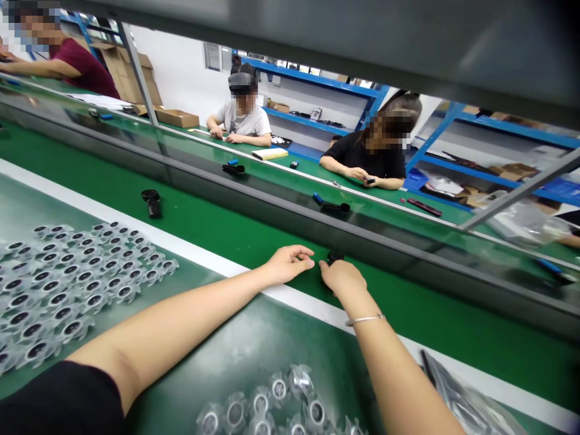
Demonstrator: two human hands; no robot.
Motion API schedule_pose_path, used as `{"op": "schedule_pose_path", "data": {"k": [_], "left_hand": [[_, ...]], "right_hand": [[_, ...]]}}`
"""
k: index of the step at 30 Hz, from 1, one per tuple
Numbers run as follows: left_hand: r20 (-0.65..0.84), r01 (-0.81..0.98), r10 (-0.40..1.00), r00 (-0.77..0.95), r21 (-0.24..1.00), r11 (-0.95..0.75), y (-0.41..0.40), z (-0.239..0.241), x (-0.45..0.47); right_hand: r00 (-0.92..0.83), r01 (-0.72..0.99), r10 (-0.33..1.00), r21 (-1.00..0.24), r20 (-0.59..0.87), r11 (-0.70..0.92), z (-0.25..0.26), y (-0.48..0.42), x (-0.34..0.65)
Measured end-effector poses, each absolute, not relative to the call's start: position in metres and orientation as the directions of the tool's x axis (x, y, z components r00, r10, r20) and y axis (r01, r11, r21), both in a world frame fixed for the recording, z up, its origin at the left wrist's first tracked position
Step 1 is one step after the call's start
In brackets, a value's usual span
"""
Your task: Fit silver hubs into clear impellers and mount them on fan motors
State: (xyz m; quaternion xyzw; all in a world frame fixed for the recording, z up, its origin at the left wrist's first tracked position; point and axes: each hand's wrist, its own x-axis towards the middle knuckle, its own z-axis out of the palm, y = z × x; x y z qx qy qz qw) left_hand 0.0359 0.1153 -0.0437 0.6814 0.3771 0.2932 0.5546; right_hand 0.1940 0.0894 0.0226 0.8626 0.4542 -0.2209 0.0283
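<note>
"How are the hands placed?"

"The left hand and the right hand are kept apart, with only a narrow gap left between them. The left hand is loosely curled, and nothing is seen held in it."

"And the right hand?"

"It is laid over a small round black piece and appears to touch it. Whether the piece is clamped cannot be told, since most of it is hidden by the hand. A silver bangle is worn on that wrist."

"Where is the piece?"

"It is set on the green belt, just past the white edge strip, and lies just beside the left hand."

"What is laid out around it?"

"Clear plastic pieces with black rings are massed on the dark green counter toward its left end, and similar clear pieces are heaped at its near edge, below the arms. A black clip-shaped part is stood on the belt, well apart from the hands."

"Is anything seen farther off?"

"Three co-workers are seated across the line. A small black item is held by the co-worker in a black top. Blue shelving and cardboard boxes are seen behind them."
</note>
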Motion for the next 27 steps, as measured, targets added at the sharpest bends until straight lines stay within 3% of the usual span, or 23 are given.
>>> {"op": "schedule_pose_path", "data": {"k": [4,8,10,12,15,19,27], "left_hand": [[-0.03,0.233,0.712,0.702,0.954,-0.189,0.104,-0.02,0.027],[-0.163,0.238,0.289,0.943,0.94,-0.246,0.081,0.017,0.021],[-0.229,0.242,0.077,0.97,0.915,-0.323,0.067,0.029,0.022],[-0.28,0.225,-0.042,0.959,0.844,-0.487,0.054,0.034,0.026],[-0.316,0.198,-0.079,0.945,0.75,-0.631,0.042,0.031,0.031],[-0.32,0.208,-0.075,0.944,0.758,-0.619,0.039,0.028,0.034],[-0.164,0.057,-0.109,0.98,0.764,-0.642,0.038,0.029,0.037]], "right_hand": [[0.373,0.876,0.88,-0.201,-0.295,-0.439,0.035,0.042,0.223],[0.151,0.911,0.974,-0.357,-0.171,-0.204,0.03,-0.048,0.264],[0.062,0.904,0.993,-0.416,-0.102,-0.099,0.018,-0.09,0.275],[0.009,0.901,1.0,-0.433,-0.025,-0.019,0.005,-0.122,0.279],[-0.043,0.907,0.997,-0.417,0.065,0.066,-0.01,-0.147,0.277],[-0.129,0.915,0.984,-0.367,0.124,0.167,-0.018,-0.152,0.272],[-0.311,0.94,0.929,-0.08,0.199,0.332,-0.016,-0.152,0.26]]}}
